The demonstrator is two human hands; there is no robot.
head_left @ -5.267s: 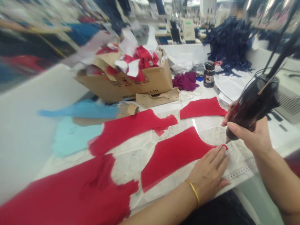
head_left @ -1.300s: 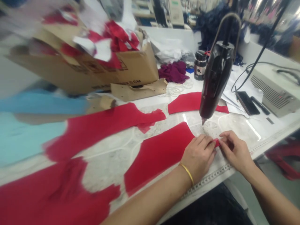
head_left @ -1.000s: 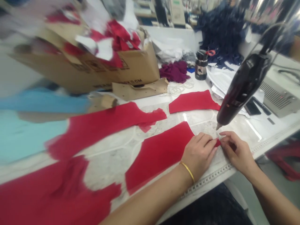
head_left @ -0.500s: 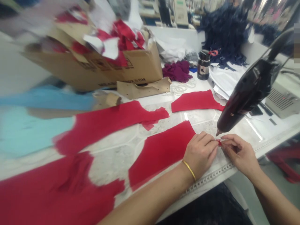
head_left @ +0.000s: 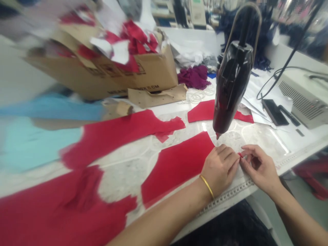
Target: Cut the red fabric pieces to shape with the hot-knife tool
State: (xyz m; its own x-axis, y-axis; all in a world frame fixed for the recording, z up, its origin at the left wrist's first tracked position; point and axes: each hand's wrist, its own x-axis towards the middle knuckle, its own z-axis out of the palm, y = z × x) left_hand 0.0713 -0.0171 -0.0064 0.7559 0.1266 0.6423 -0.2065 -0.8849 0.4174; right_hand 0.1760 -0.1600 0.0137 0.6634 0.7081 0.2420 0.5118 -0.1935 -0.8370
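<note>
A red fabric panel lies on the white marked table top. My left hand, with a gold bangle on the wrist, rests curled on its corner. My right hand pinches the small red tip of that corner against my left fingertips. Above them hangs a glossy black nozzle tool on a cord, its pointed tip a little above the panel's edge and touching neither hand. Further red panels lie to the far side and left.
A cardboard box overflows with red and white scraps. Turquoise fabric, purple fabric, loose papers, a phone and a grey machine stand around. A tape measure runs along the near table edge.
The hanging black tool has swung left and now hangs upright above the panel. My hands stay at the same red corner, and the view has shifted slightly.
</note>
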